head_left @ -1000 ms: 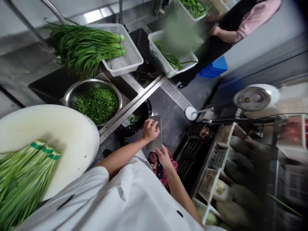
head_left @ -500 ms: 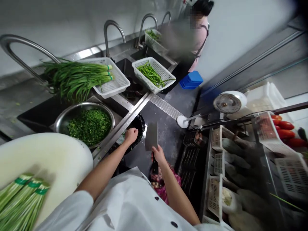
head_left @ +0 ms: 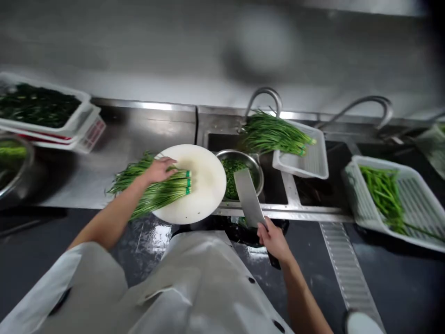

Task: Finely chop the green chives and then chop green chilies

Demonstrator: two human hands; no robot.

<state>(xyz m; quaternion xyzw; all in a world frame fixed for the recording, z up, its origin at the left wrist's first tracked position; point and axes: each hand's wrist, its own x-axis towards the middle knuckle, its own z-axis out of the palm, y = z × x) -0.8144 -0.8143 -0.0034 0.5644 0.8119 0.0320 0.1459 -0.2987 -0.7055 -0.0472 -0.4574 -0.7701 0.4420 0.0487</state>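
Note:
My left hand is over the banded garlic chives, its fingers stretched out and apart; whether it touches the stems is hard to tell. The chives lie on a round white cutting board, cut ends with green bands facing right and leaves hanging past the left edge. My right hand grips the handle of a cleaver, its broad blade pointing up and left. Behind the blade is a steel bowl of chopped greens, partly hidden by it.
A white basket with more chives straddles the sink. Farther right is a basket of green beans. Stacked baskets of dark greens and a steel pot stand left. A black bin sits below the counter.
The view has swung left toward the counter. My left hand has gone from a closed fist above the bin to stretched out over the chives. My right hand still holds the cleaver.

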